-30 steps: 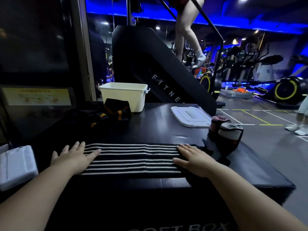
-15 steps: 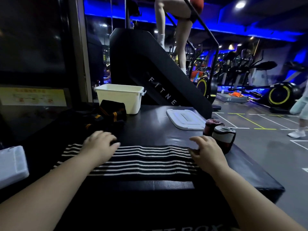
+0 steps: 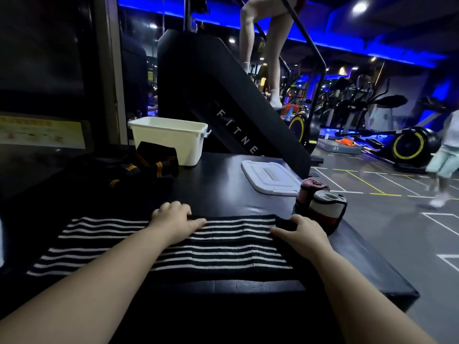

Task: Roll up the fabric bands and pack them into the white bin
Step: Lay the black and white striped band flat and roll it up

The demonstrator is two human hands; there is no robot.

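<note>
A black fabric band with white stripes [image 3: 223, 252] lies flat across the near part of the black padded box [image 3: 223, 184]. My left hand [image 3: 176, 219] sits at the middle of the band's far edge, fingers curled over the edge and thumb on top. My right hand [image 3: 301, 232] grips the band's right end, with the fingers curled round the dark tip. The white bin [image 3: 169, 142] stands open at the back left of the box; what is inside it is hidden.
Loose black bands with orange stripes [image 3: 149, 165] are piled in front of the bin. A white lid [image 3: 270, 177] lies at the back right. Two rolled bands [image 3: 327, 207] stand at the right edge. A stair machine [image 3: 223, 95] rises behind, and a person [image 3: 444, 157] walks at the far right.
My left hand slid right along the band from its left end to the middle. My right hand went from lying flat on the band to curling round its right end.
</note>
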